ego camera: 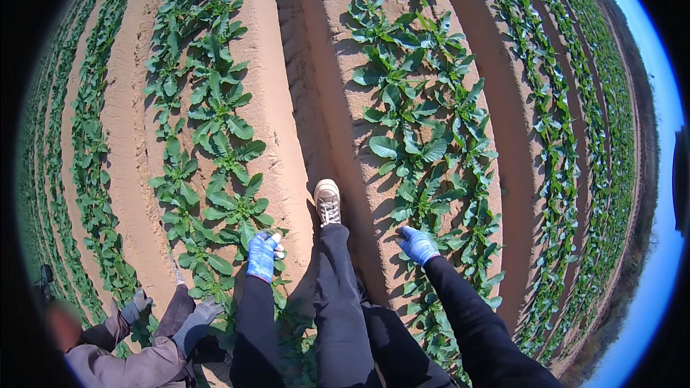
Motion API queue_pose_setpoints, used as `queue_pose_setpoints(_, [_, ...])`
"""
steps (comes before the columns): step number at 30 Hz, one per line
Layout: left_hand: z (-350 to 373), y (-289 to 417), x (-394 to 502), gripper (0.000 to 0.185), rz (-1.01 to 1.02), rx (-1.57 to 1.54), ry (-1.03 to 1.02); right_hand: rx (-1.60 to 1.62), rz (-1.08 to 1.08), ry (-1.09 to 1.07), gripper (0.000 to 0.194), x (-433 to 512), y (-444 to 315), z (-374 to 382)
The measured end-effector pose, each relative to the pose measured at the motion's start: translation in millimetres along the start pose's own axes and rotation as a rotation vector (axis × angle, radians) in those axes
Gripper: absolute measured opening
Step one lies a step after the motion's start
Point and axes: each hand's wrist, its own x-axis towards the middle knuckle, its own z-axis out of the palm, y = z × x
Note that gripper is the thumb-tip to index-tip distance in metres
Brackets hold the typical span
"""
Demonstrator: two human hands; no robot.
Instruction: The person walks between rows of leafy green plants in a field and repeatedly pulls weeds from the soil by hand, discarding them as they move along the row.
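Observation:
My left hand (264, 253) wears a blue-and-white knit glove with pale fingertips. Its fingers are pinched beside the leafy crop plants (237, 207) of the left bed, and thin plant strands (282, 231) stick out at the fingertips. On the other side, my right hand (418, 245), in a matching glove, is curled at the near edge of the right bed's leafy plants (426, 202). Its fingertips are in shadow, so what they hold or touch is hidden.
Between the two raised soil beds runs a sandy furrow (329, 134), where my shoe (328, 202) stands. At lower left a co-worker in grey gloves (202, 318) bends over the same left bed. More crop rows (544, 91) stretch away on both sides.

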Motion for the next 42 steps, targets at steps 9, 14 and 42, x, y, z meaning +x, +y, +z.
queue_pose_setpoints(9, [101,94,134,0.042,0.087,0.324,-0.256,-0.042,-0.065,0.091,0.032,182,-91,-89])
queue_pose_setpoints(14, [66,191,220,0.03,0.12,0.575,0.028,0.058,-0.001,0.057,0.033,238,-149,-140])
queue_pose_setpoints(42, [-151,540,617,0.023,0.212,0.643,0.462,0.086,-0.069,-0.059,0.023,536,-326,-267])
